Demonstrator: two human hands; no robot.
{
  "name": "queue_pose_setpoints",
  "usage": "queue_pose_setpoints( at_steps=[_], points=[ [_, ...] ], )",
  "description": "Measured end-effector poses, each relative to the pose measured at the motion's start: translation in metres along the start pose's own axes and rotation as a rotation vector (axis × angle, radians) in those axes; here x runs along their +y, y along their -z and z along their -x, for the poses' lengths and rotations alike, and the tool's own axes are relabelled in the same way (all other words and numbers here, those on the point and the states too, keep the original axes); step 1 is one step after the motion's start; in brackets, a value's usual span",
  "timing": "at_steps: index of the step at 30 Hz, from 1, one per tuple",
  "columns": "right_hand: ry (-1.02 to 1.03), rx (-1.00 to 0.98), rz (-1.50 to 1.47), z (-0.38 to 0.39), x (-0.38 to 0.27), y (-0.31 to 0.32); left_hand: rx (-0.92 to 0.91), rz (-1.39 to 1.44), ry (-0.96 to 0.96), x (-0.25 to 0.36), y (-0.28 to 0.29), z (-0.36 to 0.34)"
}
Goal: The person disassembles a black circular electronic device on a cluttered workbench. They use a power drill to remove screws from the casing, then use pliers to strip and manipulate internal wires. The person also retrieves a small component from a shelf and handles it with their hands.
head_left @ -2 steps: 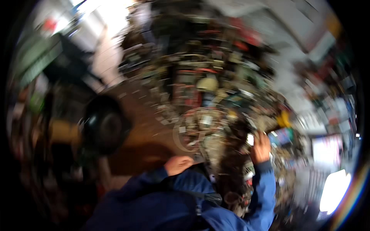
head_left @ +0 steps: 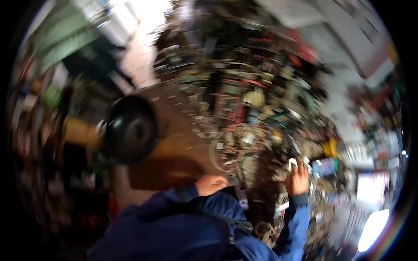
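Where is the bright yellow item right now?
In the head view, the bright yellow item is right of centre, above and to the right of the right hand, just above a blue-green item.

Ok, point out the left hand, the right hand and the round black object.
Left hand (head_left: pixel 210 185), head view: middle of the hand.
Right hand (head_left: pixel 298 180), head view: middle of the hand.
Round black object (head_left: pixel 131 129), head view: near the middle of its dark disc.

Fisheye's sitting at head height, pretty close in, looking down past the blue jacket (head_left: pixel 170 230) at the left hand (head_left: pixel 210 185) and right hand (head_left: pixel 298 179), and it's bending edges toward the rim.
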State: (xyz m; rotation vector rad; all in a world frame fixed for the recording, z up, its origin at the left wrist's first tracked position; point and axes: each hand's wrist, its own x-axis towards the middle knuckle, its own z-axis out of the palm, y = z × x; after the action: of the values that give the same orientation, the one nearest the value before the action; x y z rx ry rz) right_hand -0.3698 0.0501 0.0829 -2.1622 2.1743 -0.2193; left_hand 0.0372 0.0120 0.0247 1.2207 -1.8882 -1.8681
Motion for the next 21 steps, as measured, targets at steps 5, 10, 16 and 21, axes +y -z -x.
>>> queue_pose_setpoints(
  at_steps=[5, 10, 16, 21],
  points=[
    [0.003, 0.036, -0.435, 0.005, -0.14, -0.094, 0.009, 0.039, -0.046, -0.02, 0.055, 0.009],
    [0.304, -0.296, -0.693, -0.001, -0.305, -0.098, 0.153, 0.115, 0.092, -0.04, 0.127, 0.109],
    [0.333, -0.22, -0.522, -0.046, -0.362, -0.09, 0.403, 0.327, 0.142, -0.121, 0.253, 0.222],
    [0.36, 0.091, -0.268, -0.123, -0.451, -0.045, 1.055, -0.209, 0.245, -0.142, 0.364, 0.294]
  ],
)
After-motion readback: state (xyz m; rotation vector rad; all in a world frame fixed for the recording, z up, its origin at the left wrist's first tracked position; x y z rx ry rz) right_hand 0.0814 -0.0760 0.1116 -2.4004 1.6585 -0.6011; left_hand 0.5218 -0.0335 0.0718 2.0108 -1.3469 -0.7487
